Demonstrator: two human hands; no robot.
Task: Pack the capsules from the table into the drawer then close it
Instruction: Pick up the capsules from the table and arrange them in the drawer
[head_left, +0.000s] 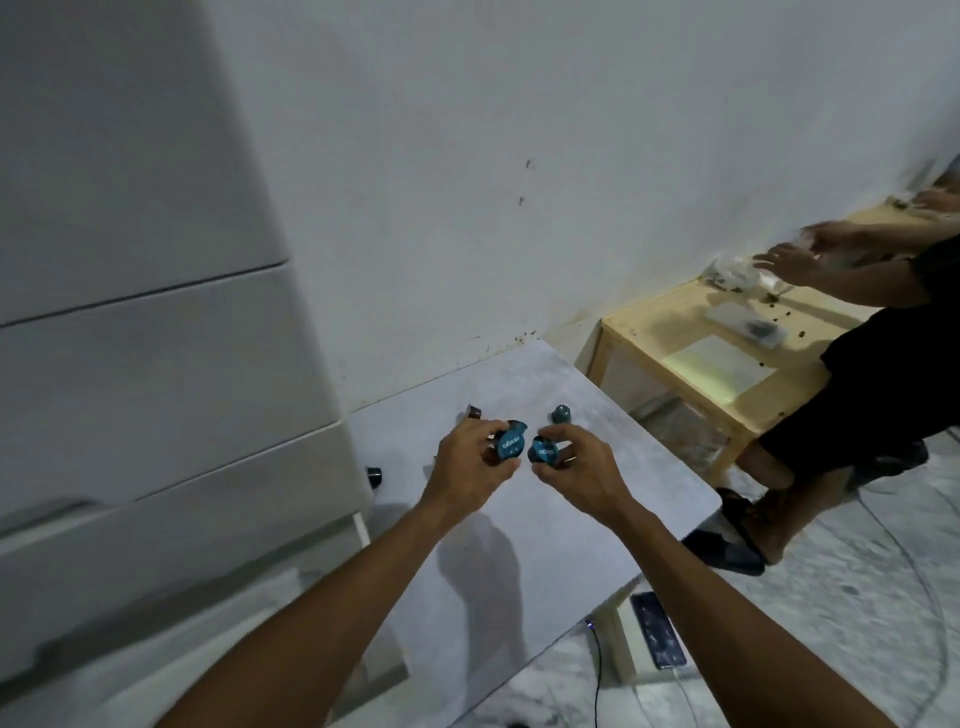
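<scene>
While raised over the table (571, 561) | left hand (470, 470) grips teal capsule (508, 445); right hand (577, 467) grips second capsule (543, 451); capsules adjacent

**Q:** Which capsules are held above the worktop (613, 395)?

**A:** Two. The left teal capsule (508, 444) is pinched by the left hand (475, 467), its foil lid with white lettering tilted toward the viewer. The right teal capsule (543, 451) is gripped by the right hand (576, 467), just beside the first.

**Q:** And those lying loose?

**A:** Three. The upright teal capsule (562, 414) stands beyond the right hand. The brown capsule (474, 412) sits beyond the left hand. The dark capsule (374, 475) lies at the worktop's left edge, near the drawer unit (156, 364).

**Q:** The drawers?

**A:** White stacked fronts; the blur hides whether any is open.
</scene>
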